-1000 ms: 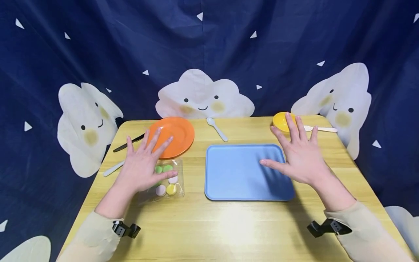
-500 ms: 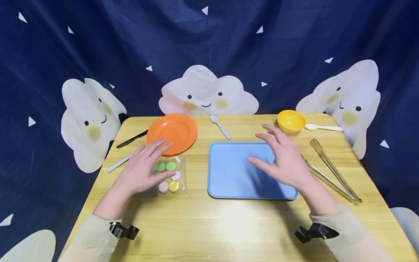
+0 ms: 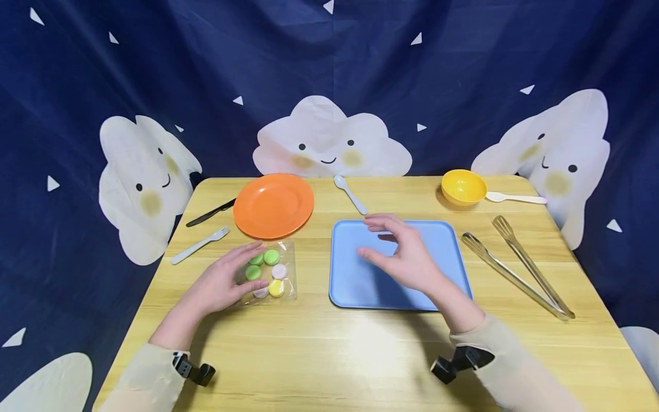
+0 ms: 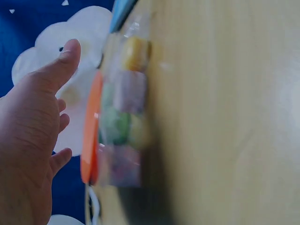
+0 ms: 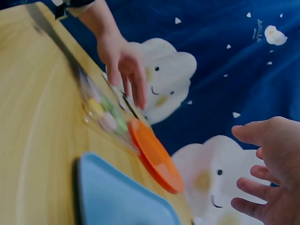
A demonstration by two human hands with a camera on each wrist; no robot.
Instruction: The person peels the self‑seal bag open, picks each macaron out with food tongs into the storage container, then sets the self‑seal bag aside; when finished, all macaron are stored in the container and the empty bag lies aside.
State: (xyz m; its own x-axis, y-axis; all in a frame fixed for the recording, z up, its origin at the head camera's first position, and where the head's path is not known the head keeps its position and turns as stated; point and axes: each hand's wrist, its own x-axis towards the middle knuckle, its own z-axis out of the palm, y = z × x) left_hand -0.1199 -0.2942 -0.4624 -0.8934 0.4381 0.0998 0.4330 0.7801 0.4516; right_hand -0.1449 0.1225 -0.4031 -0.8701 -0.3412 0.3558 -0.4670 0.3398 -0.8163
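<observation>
A clear bag of coloured macarons (image 3: 269, 274) lies on the wooden table (image 3: 329, 355), left of a blue tray (image 3: 443, 240). My left hand (image 3: 242, 269) is open, its fingers and thumb spread over the bag's left edge. My right hand (image 3: 383, 243) hovers open above the middle of the tray and holds nothing. The left wrist view shows the left hand (image 4: 33, 122) beside the bag (image 4: 124, 112). In the right wrist view the right hand (image 5: 267, 173) has its fingers spread, with the bag (image 5: 101, 110) and the left hand (image 5: 124, 65) beyond.
An orange plate (image 3: 273, 205) sits behind the bag, with a black knife (image 3: 210, 213) and a white fork (image 3: 199, 245) to its left. A white spoon (image 3: 351, 194) lies behind the tray. A yellow bowl (image 3: 463, 186), another white spoon (image 3: 516, 198) and metal tongs (image 3: 517, 273) are on the right.
My right hand has moved left from the tray's right edge to above its middle, uncovering the tongs. My left hand has drawn back off the plate's rim to the bag's left edge.
</observation>
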